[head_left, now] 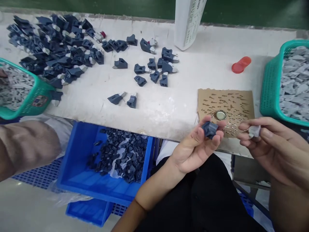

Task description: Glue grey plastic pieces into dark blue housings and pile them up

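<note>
My left hand [196, 146] pinches a small dark blue plastic part [209, 129] between thumb and fingers, just off the table's front edge. Close to its right, my right hand [263, 141] grips a small light grey plastic piece [254, 131] at its fingertips. The two pieces are a short gap apart. Behind both hands lies a brown cardboard sheet [241, 96] strewn with several tiny metal pins, with a round metal cap [220, 114] on it.
Many dark blue parts [58, 48] lie piled at the table's far left, with loose ones near the middle. Green baskets [269, 87] [36, 100] of grey pieces stand at both sides. A blue bin [79, 154] of dark parts sits below. A red cap [240, 64], a white container [187, 22] and another person's arm [26, 145] are nearby.
</note>
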Action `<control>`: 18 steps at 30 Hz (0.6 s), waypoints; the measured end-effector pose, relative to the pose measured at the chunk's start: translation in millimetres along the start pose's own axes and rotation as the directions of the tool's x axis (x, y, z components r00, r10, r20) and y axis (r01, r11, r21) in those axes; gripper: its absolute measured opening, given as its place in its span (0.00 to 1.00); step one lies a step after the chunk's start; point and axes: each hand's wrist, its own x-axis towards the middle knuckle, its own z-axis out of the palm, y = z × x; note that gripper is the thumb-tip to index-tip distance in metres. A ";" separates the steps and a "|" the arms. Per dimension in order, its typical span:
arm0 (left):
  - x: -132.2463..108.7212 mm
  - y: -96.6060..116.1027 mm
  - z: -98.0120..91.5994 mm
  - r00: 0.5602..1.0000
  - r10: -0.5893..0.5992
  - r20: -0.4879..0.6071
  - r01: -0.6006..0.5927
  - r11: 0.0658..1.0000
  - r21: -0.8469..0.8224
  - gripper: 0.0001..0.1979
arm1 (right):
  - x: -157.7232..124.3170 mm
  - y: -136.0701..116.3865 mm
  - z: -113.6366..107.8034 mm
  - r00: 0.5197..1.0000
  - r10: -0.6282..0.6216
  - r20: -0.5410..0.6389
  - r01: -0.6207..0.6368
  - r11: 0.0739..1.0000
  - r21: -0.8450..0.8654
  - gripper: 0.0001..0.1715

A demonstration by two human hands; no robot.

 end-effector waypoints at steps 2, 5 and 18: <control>-1.0 1.3 3.3 0.998 0.007 -0.063 -0.009 1.000 -0.027 0.12 | 0.6 1.9 1.1 1.000 -0.017 -0.014 0.017 1.000 0.005 0.16; -0.3 1.5 2.6 0.995 0.012 -0.100 -0.015 1.000 -0.025 0.07 | 2.7 5.1 2.0 0.999 -0.037 0.010 0.036 0.999 0.034 0.18; 1.0 1.0 -19.4 0.923 0.363 0.125 -0.383 0.840 0.384 0.13 | 3.5 20.2 8.5 0.983 -0.182 -0.030 0.183 0.982 0.041 0.11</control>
